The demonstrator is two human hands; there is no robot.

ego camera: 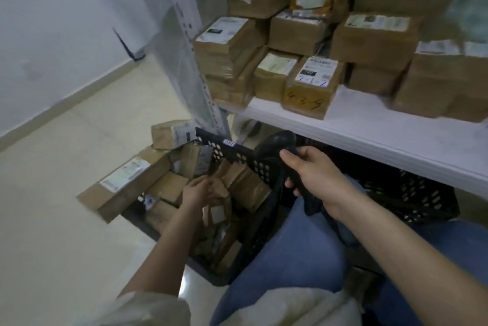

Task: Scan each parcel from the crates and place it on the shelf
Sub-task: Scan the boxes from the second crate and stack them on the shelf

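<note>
The parcels (163, 188) waiting to be scanned lie heaped in a black crate (237, 152) on the floor, just below and in front of the shelf (369, 125), where many brown boxes (311, 85) with white labels are already stacked. The step in hand looks like picking the next parcel: the left hand (196, 191) reaches down into the crate, its fingers (208, 184) curled against a crumpled brown packet (220, 195); whether they have closed round it cannot be told through the blur. The right hand (314, 170) grips a black scanner (277, 148), fingers wrapped tight round its handle, held above the crate's rim and the person's knee. Next, I judge, the packet must be lifted clear, its label turned up toward the scanner head, then read before it goes onto the shelf.
</note>
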